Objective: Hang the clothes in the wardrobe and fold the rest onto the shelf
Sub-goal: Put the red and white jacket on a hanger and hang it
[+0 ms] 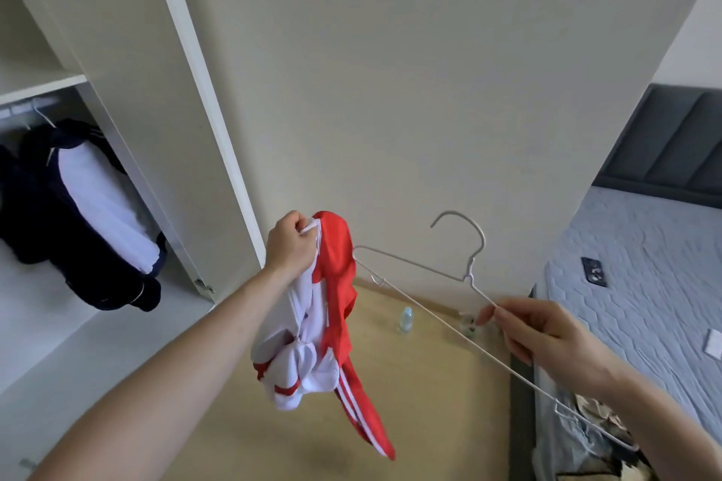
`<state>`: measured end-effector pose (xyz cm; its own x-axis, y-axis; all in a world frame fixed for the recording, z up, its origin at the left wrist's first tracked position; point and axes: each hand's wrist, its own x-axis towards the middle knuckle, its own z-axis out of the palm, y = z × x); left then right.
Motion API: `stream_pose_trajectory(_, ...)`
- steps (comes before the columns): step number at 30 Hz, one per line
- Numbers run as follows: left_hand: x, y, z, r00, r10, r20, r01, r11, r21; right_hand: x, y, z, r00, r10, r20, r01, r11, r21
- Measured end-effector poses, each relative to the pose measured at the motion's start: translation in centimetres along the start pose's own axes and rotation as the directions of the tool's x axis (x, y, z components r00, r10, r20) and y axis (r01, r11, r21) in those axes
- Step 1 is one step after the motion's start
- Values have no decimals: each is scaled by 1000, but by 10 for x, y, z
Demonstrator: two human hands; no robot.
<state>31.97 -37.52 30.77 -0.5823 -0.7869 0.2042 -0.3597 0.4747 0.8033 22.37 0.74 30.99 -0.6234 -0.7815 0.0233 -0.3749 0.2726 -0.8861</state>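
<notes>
My left hand (291, 246) grips the top edge of a red and white sports jacket (324, 328), which hangs bunched below it with a striped red sleeve trailing down. My right hand (547, 340) pinches a thin white wire hanger (414, 266) by its shoulder wire, just below the hook. The hanger's left tip touches or slips behind the jacket's red fabric. At the left the wardrobe (129, 98) stands open, with a navy and white jacket (90, 207) hanging from its rail.
The open wardrobe door (203, 90) juts out beside my left hand. A bed (640, 285) at the right carries a phone (594, 272), more clothes (586, 430) and a white card. A small bottle (406, 318) stands on the wooden floor by the wall.
</notes>
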Motion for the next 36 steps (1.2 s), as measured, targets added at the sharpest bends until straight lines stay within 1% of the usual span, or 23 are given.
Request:
stream_pose_trajectory(2,6,2,-5,1000,-7,-11,7,1000,7,-1,-4,-1,1000,-3,5,3,999,34)
stream_pose_trajectory(4,10,5,-9,1000,1,-12,-1,1000,15,-1,-8,0,1000,-11,19,11,1000,29)
stream_pose_trajectory(7,11,13,-10,998,58,1,-58,998,-2,3,-11,7,999,-6,34,5,1000,27)
stream_pose_trajectory(9,6,23,-8,993,117,26,-116,993,-37,7,-13,13,1000,0,31,-1,1000,13)
stream_pose_trajectory(14,-6,55,-10,977,207,43,-197,966,-167,19,-4,34,999,10,40,-8,999,-43)
stream_pose_trajectory(19,-25,90,-20,947,313,74,-273,904,-329,33,7,55,997,5,-73,-16,987,-163)
stream_pose_trajectory(22,-39,104,-25,924,362,123,-288,871,-398,39,13,63,987,10,-162,-34,988,-148)
stream_pose_trajectory(25,-57,107,-26,879,424,219,-323,867,-380,42,16,68,955,63,-289,-73,997,-23)
stream_pose_trajectory(27,-62,105,-29,856,452,251,-357,868,-345,40,17,68,933,79,-352,-74,997,27)
stream_pose_trajectory(29,-60,104,-34,865,426,266,-328,880,-344,37,16,64,925,51,-377,-40,999,37)
stream_pose_trajectory(31,-58,103,-38,863,390,321,-277,896,-346,34,14,58,922,15,-386,2,999,45)
stream_pose_trajectory(33,-64,102,-36,824,397,405,-278,905,-322,33,13,52,908,-11,-418,40,997,63)
stream_pose_trajectory(36,-83,96,-24,738,439,512,-329,897,-295,32,8,51,882,-57,-467,101,992,70)
